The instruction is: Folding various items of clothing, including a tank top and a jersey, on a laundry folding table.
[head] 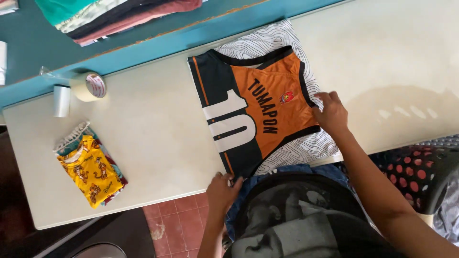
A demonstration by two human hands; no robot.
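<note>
Two bare hands work on an orange and black jersey (253, 114) that lies flat near the middle of the cream table (158, 138), reaching its near edge and resting on a white garment with wavy black lines (267, 40). The left hand (223, 190) pinches the jersey's hem at the near edge, fingers curled together, while the right hand (331, 113) presses its armhole edge with fingers close together. Toward the table's left end lie a folded yellow printed garment (92, 173), a tape roll (89, 86) and a small white cylinder (61, 101).
</note>
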